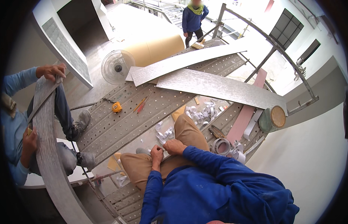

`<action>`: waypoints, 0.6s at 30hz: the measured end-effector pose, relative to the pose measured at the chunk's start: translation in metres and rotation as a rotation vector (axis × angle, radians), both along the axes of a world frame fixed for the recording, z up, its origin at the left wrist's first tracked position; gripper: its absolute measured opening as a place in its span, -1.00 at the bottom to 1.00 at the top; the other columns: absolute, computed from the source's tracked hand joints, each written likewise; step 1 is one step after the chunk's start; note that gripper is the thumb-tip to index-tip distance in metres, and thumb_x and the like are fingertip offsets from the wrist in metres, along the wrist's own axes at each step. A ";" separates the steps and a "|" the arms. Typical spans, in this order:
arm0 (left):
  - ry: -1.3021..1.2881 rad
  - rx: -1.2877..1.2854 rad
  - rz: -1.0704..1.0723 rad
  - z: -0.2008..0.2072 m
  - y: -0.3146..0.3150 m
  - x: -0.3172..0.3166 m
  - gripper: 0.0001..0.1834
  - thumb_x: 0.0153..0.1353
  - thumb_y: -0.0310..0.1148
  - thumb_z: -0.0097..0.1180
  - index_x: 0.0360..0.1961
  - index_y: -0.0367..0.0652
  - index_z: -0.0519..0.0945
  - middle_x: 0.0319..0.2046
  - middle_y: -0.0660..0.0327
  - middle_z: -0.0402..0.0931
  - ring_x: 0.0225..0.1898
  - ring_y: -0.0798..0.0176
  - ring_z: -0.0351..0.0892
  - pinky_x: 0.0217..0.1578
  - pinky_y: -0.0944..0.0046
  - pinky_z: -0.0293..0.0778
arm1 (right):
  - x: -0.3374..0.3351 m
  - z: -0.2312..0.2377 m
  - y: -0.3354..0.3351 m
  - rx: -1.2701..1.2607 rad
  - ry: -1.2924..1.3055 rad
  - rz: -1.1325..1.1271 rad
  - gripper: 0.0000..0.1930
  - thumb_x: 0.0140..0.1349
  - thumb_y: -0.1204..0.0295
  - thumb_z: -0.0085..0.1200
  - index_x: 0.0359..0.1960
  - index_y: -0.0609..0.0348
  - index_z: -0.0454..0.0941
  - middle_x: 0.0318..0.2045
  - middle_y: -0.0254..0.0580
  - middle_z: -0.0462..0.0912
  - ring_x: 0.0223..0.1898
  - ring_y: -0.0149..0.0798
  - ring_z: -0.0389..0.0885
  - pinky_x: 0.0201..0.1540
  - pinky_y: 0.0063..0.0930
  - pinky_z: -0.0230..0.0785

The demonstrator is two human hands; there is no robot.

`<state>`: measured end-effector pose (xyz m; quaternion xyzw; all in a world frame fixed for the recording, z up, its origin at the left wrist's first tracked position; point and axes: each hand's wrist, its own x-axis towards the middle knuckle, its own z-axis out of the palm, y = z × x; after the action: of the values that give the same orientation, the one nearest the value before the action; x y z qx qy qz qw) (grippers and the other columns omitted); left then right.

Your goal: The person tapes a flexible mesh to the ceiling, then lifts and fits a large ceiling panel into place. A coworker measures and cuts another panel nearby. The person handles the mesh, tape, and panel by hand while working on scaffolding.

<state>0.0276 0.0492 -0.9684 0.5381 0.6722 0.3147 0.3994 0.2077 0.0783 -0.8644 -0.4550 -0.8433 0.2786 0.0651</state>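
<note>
My left hand [156, 154] and my right hand [174, 147] are close together over my lap, fingers closed. A thin white strip [165, 151] shows between them, mostly hidden by the fingers. Just beyond my hands lie loose white curls of peeled strip [164, 131], with a larger heap [204, 113] by my right knee. To the right are rolls of white tape [221, 146] and pliers [216, 131]. Across the perforated scaffold deck [144, 123] lie two silvery grained planks, one [222, 86] overlapping the other [181, 62].
At the left, a seated co-worker [19, 112] holds a long grey plank [47, 123] and a narrow strip. A tape measure [116, 107], pencils [142, 105], a fan [118, 68], a pink board [241, 125] and a round container [272, 118] are around. Scaffold rails [271, 39] rise at right; another person [194, 22] stands beyond.
</note>
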 end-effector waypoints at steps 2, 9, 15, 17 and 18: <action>0.016 0.050 0.011 0.000 -0.001 0.000 -0.92 0.10 -0.53 0.07 -0.47 -0.26 0.60 -0.62 0.14 0.59 -0.62 0.26 0.60 -0.58 0.22 0.53 | 0.000 -0.001 -0.001 0.001 0.017 -0.008 -0.87 0.13 0.46 0.11 -0.42 0.20 0.69 -0.46 0.13 0.71 -0.35 0.18 0.76 -0.28 0.04 0.60; 0.013 -0.145 0.065 0.019 0.001 0.003 -0.90 0.02 -0.45 0.16 -0.46 -0.26 0.65 -0.47 -0.09 0.67 -0.36 -0.16 0.70 -0.27 -0.03 0.57 | -0.001 0.004 0.000 0.003 -0.002 -0.002 -0.91 0.10 0.48 0.12 -0.45 0.20 0.65 -0.46 0.13 0.70 -0.34 0.19 0.75 -0.27 0.05 0.58; 0.003 0.032 0.050 0.008 0.001 0.002 -0.93 0.03 -0.56 0.10 -0.46 -0.30 0.61 -0.60 0.12 0.61 -0.61 0.25 0.61 -0.57 0.22 0.54 | 0.000 0.010 -0.005 0.005 0.003 -0.014 -0.89 0.10 0.50 0.11 -0.42 0.21 0.69 -0.46 0.12 0.71 -0.32 0.18 0.76 -0.25 0.04 0.58; -0.003 -0.057 0.053 0.007 0.002 0.002 -0.92 0.03 -0.56 0.09 -0.46 -0.30 0.61 -0.60 0.12 0.60 -0.61 0.26 0.60 -0.57 0.22 0.54 | 0.000 0.010 -0.005 -0.013 0.003 -0.044 -0.88 0.11 0.50 0.11 -0.42 0.21 0.70 -0.45 0.13 0.72 -0.32 0.17 0.76 -0.25 0.04 0.58; -0.031 -0.191 0.089 0.007 0.003 0.001 -0.87 -0.01 -0.48 0.15 -0.42 -0.27 0.67 -0.42 -0.07 0.70 -0.30 -0.10 0.71 -0.21 0.00 0.58 | 0.000 0.009 -0.005 -0.020 0.001 -0.044 -0.88 0.11 0.50 0.11 -0.44 0.22 0.70 -0.45 0.13 0.72 -0.32 0.18 0.76 -0.24 0.05 0.59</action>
<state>0.0286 0.0518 -0.9612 0.4625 0.7160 0.2749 0.4448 0.2078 0.0733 -0.8551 -0.4739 -0.8302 0.2858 0.0672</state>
